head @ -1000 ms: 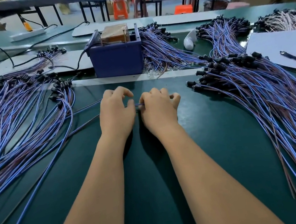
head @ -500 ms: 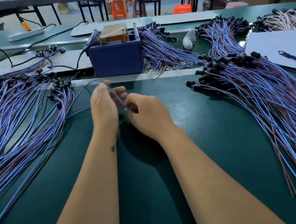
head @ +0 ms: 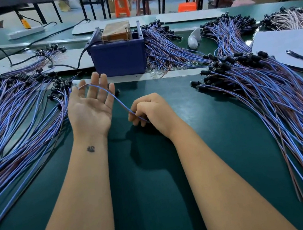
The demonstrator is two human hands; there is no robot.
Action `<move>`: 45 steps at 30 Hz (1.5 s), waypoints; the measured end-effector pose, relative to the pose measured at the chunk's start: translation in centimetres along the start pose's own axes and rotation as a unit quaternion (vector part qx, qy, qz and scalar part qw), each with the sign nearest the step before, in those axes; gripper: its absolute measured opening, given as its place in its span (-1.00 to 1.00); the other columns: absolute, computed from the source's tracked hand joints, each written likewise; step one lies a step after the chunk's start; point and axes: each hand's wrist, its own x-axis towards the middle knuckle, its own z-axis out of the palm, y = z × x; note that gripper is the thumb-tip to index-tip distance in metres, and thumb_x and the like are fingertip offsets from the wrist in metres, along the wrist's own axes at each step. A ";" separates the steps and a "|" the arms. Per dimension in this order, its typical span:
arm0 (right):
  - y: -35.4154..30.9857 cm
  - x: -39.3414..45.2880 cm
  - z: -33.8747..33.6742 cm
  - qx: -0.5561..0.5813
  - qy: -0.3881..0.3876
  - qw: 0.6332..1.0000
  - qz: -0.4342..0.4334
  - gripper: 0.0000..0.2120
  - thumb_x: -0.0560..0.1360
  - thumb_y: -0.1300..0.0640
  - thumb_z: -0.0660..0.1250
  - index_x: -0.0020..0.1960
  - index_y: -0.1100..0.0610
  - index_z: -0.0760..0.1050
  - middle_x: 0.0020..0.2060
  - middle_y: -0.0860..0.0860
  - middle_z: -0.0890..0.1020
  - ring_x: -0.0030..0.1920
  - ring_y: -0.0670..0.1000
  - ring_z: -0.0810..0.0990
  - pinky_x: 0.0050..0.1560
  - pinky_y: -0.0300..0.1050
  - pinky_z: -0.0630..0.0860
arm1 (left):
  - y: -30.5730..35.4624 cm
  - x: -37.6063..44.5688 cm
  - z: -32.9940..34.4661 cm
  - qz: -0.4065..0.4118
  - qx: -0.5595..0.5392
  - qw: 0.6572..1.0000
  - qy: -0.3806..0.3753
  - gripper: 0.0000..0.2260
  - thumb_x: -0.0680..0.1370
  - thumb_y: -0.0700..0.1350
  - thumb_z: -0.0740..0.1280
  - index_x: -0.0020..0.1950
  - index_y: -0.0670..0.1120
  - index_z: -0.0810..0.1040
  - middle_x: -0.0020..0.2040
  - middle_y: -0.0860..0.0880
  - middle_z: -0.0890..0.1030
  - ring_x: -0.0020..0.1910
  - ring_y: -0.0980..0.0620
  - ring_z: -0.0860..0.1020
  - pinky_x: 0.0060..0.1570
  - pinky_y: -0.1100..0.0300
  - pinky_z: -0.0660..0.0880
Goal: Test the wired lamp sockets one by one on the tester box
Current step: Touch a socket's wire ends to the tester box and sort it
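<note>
Since half a second ago the left hand (head: 89,110) has turned palm up with fingers spread, and the blue wire (head: 113,97) now arcs across them at frame centre. The right hand (head: 151,112) pinches the wire's lower end just right of centre. The blue tester box (head: 118,57) stands above the hands, wired sockets heaped left (head: 8,108) and right (head: 260,86).
</note>
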 end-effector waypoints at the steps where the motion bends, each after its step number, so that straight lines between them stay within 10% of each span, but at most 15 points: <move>1: -0.1 0.0 0.0 0.016 0.000 1.000 0.001 -0.76 0.20 0.19 0.14 -0.38 0.23 0.57 -0.48 0.13 0.56 -0.46 -0.01 0.44 -0.42 -0.22 0.37 | 0.0 0.0 0.0 -0.010 0.010 1.000 -0.014 -0.81 0.69 -0.06 0.08 -0.02 -0.08 0.42 -0.28 -0.01 0.59 -0.30 0.04 0.62 -0.21 0.20 0.59; 5: -0.4 0.2 -0.4 0.103 0.039 0.994 -0.006 -0.75 0.27 0.21 0.15 -0.27 0.22 0.60 -0.44 0.11 0.58 -0.42 0.08 0.45 -0.35 -0.15 0.39 | -0.3 -0.1 0.4 -0.112 0.140 0.981 -0.069 -0.74 0.69 -0.10 0.06 -0.17 -0.02 0.38 -0.51 0.10 0.21 -0.59 0.19 0.12 -0.65 0.38 0.07; 12: -0.1 0.7 -1.6 0.239 0.122 0.962 0.051 -0.75 0.59 0.28 0.10 -0.04 0.20 0.57 -0.42 0.02 0.53 -0.35 -0.01 0.47 -0.23 -0.16 0.46 | -5.0 -2.1 1.4 -0.094 0.570 0.794 -0.189 -0.70 0.70 -0.14 0.04 -0.21 -0.07 0.40 -0.55 0.11 0.24 -0.59 0.16 0.13 -0.59 0.38 0.07; 22: -0.1 0.6 -1.0 0.229 0.121 0.966 0.019 -0.83 0.58 0.30 0.24 -0.02 0.20 0.62 -0.22 0.10 0.63 -0.23 -0.01 0.56 -0.21 -0.24 0.53 | -5.4 -2.0 1.1 -0.030 0.564 0.815 -0.132 -0.52 0.63 -0.18 0.08 -0.48 0.07 0.44 -0.55 0.16 0.32 -0.59 0.20 0.21 -0.60 0.34 0.15; 32: -0.2 0.8 -0.9 0.228 0.167 0.959 0.019 -0.88 0.64 0.27 0.19 -0.07 0.20 0.44 -0.25 0.04 0.63 -0.28 -0.06 0.60 -0.12 -0.06 0.61 | -4.9 -0.8 0.0 0.088 0.605 0.788 -0.069 -0.70 0.60 -0.17 0.15 -0.30 -0.06 0.55 -0.40 0.06 0.56 -0.42 0.11 0.47 -0.38 0.25 0.46; 45: 0.4 0.7 -1.3 0.107 0.230 0.967 -0.013 -0.84 0.62 0.17 0.23 -0.02 0.02 0.57 -0.39 -0.01 0.39 -0.42 -0.19 0.37 -0.36 -0.36 0.35 | -2.4 0.1 -0.9 0.165 0.616 0.764 0.095 -0.75 0.66 -0.09 0.02 -0.03 0.05 0.47 -0.28 0.03 0.44 -0.36 0.06 0.35 -0.34 0.13 0.28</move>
